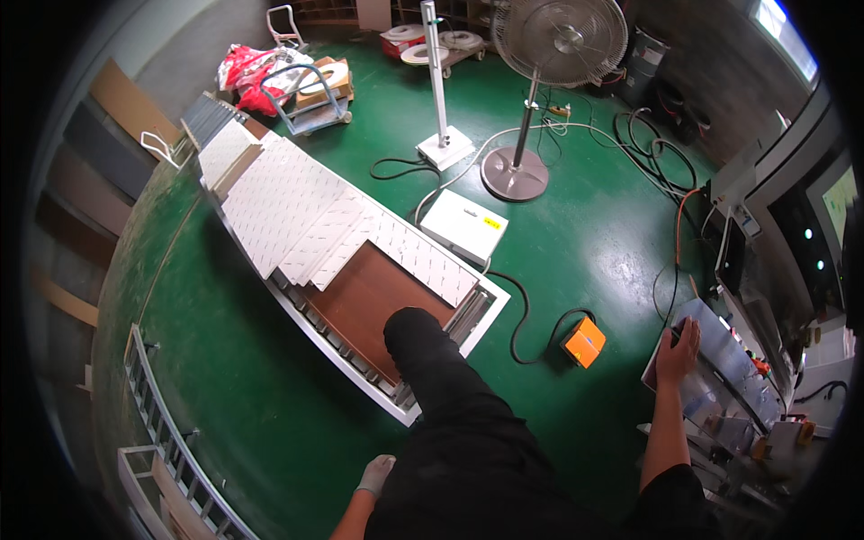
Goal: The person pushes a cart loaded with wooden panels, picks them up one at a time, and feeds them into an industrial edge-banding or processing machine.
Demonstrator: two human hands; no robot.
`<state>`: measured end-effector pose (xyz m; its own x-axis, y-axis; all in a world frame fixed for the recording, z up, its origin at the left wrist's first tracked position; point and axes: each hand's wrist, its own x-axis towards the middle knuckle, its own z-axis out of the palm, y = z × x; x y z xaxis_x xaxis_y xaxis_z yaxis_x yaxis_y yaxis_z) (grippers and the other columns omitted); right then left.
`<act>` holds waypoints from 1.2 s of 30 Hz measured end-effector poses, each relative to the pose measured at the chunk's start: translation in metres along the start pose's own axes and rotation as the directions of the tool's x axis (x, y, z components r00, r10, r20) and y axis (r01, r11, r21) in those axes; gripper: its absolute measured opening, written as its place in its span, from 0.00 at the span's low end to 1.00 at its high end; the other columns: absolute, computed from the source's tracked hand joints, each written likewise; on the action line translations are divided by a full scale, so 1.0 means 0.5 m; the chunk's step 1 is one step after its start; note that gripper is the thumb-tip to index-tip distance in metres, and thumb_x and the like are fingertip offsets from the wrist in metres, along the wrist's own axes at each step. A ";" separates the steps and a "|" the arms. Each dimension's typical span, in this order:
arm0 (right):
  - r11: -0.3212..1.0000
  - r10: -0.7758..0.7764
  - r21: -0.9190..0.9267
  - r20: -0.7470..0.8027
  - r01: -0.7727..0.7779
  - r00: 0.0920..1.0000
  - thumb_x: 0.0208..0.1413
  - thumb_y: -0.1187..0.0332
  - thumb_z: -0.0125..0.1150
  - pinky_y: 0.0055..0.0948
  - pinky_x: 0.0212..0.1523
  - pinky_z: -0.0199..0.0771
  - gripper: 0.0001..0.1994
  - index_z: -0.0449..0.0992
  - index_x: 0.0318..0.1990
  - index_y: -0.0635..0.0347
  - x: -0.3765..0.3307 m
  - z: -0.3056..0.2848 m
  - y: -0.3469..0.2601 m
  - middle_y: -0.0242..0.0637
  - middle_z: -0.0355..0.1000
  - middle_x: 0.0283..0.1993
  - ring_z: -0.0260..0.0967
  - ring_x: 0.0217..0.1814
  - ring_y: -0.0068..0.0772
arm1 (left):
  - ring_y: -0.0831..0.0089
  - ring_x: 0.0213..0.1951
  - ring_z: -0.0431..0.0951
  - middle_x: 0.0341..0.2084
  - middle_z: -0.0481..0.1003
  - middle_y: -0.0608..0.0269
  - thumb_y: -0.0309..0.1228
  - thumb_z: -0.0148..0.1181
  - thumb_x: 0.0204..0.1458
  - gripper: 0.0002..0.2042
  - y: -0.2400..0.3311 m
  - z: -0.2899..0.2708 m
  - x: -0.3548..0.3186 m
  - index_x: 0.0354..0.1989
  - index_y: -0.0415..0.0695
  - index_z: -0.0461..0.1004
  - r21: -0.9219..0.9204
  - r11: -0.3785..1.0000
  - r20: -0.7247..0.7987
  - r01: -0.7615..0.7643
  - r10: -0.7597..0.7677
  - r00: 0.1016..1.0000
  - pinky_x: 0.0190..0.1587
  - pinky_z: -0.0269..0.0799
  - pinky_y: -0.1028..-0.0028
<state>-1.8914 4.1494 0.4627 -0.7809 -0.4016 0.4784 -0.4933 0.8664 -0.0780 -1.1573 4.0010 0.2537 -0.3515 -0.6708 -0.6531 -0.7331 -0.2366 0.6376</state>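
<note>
Metal bed [715,328] is at your right, grey and shiny, on the near side of the machine [751,202] with the lit screen [841,200]. Your right hand [679,353] is at its left edge, fingers stretched out, thumb apart from them; dark piece [677,334] in the gap, can't tell if you're gripping it. Small red parts [760,365] lie on the bed farther right. Orange foot pedal [585,343] is on the green floor [598,229], left of the bed, black cable running off it. Your left hand [375,474] hangs low beside your dark clothing, in what looks like a pale glove; fingers partly hidden, can't tell if they hold anything. Your knee [414,328] shows over the brown board [364,292] on the long roller table [499,310]. White patterned sheets [288,202] cover much of the table beyond that. White box [463,225] is on the floor just beside it. Farther out: pedestal fan [562,40], white upright stand [436,81], blue-handled cart [319,114] carrying a carton. Far left, panels [90,166] lean along the wall, ladder-like rail [171,432] nearer you.
</note>
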 end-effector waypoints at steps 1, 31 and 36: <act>1.000 -0.002 0.001 -0.007 0.002 1.000 0.60 0.58 0.62 0.49 0.74 0.56 0.31 0.66 0.69 0.60 -0.001 0.006 0.004 0.53 0.62 0.73 0.57 0.75 0.59 | 0.50 0.51 0.79 0.47 0.80 0.47 0.38 0.52 0.66 0.16 -0.032 0.007 0.012 0.46 0.39 0.80 -0.006 1.000 0.001 -0.023 0.023 1.000 0.55 0.74 0.60; 1.000 0.029 0.007 -0.059 -0.029 0.998 0.61 0.54 0.60 0.54 0.67 0.64 0.27 0.71 0.65 0.57 -0.001 -0.018 -0.007 0.54 0.66 0.68 0.61 0.71 0.63 | 0.46 0.52 0.77 0.46 0.79 0.43 0.42 0.47 0.66 0.19 0.176 0.040 0.149 0.44 0.40 0.80 0.327 0.926 0.189 -0.191 0.134 0.973 0.57 0.72 0.56; 0.995 0.071 0.077 -0.024 -0.069 0.997 0.61 0.56 0.60 0.56 0.69 0.61 0.27 0.71 0.64 0.58 0.011 -0.033 -0.001 0.55 0.64 0.69 0.59 0.72 0.64 | 0.44 0.49 0.77 0.43 0.79 0.43 0.39 0.46 0.66 0.18 0.314 0.053 0.225 0.41 0.37 0.79 0.383 0.879 0.226 -0.285 0.210 0.951 0.56 0.71 0.56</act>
<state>-1.8891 4.1515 0.4798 -0.8046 -0.3315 0.4926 -0.4662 0.8665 -0.1783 -1.3274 3.9070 0.2695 -0.6202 -0.5285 -0.5797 -0.7668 0.2524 0.5902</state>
